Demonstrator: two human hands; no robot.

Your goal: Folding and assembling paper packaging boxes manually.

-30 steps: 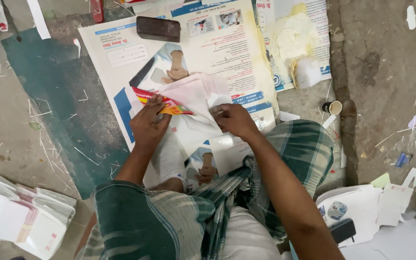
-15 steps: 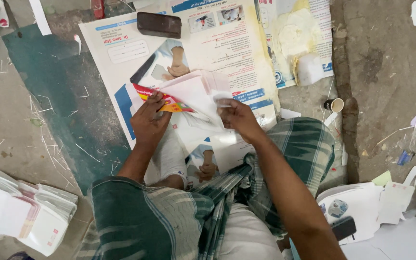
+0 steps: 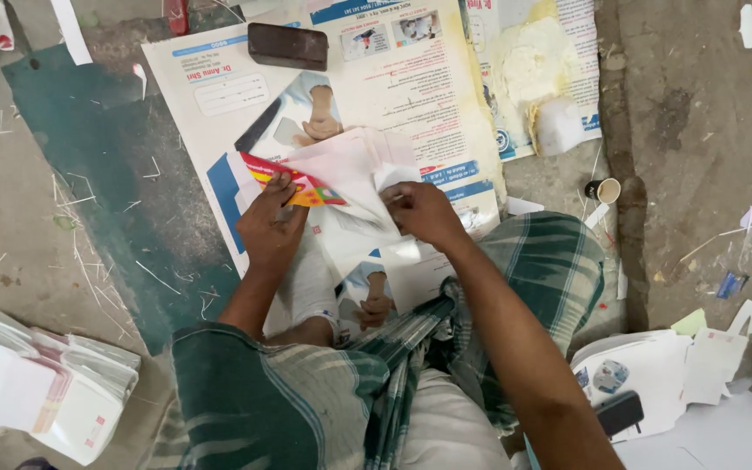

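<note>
I sit cross-legged on the floor over a large printed poster (image 3: 411, 96). A white paper sheet with a red and yellow printed edge (image 3: 332, 178) lies partly folded on it. My left hand (image 3: 271, 228) presses down on the coloured edge of the sheet. My right hand (image 3: 419, 213) pinches a folded flap of the same sheet at its right side. A dark brown block (image 3: 287, 45) rests on the poster's far end.
A stack of white folded papers (image 3: 36, 387) lies at the lower left. More white sheets and a black phone (image 3: 620, 411) sit at the lower right. A white lump (image 3: 559, 126) and a small paper cup (image 3: 604, 190) are at the right.
My right hand has moved up and left, folding the sheet's flap over. My left hand stays pressed on the coloured edge.
</note>
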